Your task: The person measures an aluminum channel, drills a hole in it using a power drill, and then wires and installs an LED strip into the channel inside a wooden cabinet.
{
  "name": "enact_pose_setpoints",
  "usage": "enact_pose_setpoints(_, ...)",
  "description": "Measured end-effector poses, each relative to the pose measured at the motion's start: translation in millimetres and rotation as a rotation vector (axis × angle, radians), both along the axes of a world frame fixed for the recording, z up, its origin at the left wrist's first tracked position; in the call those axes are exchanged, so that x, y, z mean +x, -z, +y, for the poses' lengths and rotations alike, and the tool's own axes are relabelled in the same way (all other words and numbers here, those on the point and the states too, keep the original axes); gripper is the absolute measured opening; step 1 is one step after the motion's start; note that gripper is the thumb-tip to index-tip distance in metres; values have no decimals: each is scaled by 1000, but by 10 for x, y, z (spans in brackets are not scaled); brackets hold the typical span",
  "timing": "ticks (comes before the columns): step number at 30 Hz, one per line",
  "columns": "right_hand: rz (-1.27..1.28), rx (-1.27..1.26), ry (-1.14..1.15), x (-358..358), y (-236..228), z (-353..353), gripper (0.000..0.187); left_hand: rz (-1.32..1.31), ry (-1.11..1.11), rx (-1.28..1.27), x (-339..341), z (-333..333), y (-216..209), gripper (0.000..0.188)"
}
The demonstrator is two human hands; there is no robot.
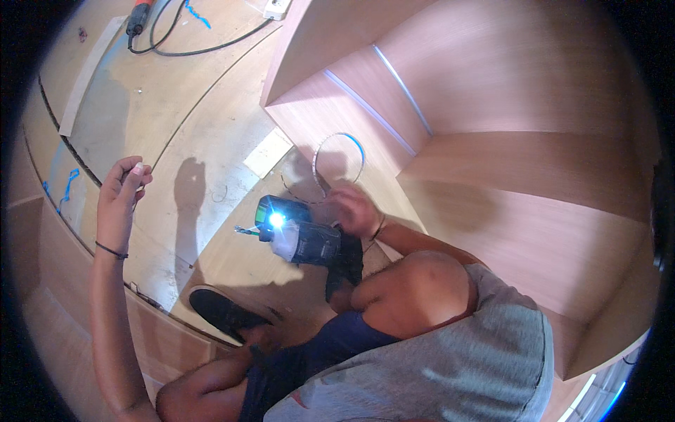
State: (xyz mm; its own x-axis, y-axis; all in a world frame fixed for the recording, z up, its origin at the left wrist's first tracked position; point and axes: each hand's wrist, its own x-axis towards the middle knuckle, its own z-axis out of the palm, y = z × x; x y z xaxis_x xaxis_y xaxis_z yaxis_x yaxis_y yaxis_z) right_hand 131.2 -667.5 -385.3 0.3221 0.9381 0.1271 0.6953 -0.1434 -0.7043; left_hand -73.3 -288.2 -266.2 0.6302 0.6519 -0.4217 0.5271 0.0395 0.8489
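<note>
My left hand (125, 184) is raised at the left, its thumb and fingertips pinched together. Whatever sits in the pinch, if anything, is too small to make out. My right hand (357, 212), slightly blurred, is closed at the handle of a dark cordless drill (309, 243), which partly hides the fingers. The drill lies sideways in front of my knee, its lamp shining brightly and its bit (246, 231) pointing left. Just beyond the right hand, a thin strip (316, 165) curls in a loop by the cabinet's edge.
A pale wooden cabinet (485, 158) with two light-coloured strips inside fills the right. A small paper sheet (268, 152) lies on the wooden floor. Farther off are an orange-and-black power tool (138, 20), its black cable (211, 50) and a white socket block (277, 8).
</note>
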Motion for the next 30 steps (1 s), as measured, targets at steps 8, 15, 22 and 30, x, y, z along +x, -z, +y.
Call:
enact_pose_setpoints(8,-480,-229,937,2163,463,198,35,-33,37,-20,58,12,63,30)
enact_pose_setpoints(15,-444,-694,982,2807,674,-148,34,-28,32,28,13,27,-20,29)
enact_pose_setpoints(22,-349,-726,919,2767,681,-177,42,69,50,-19,-106,27,124,28)
enact_pose_setpoints(30,-376,-621,966,2599,764,-136,55,42,58,-12,157,-33,139,26)
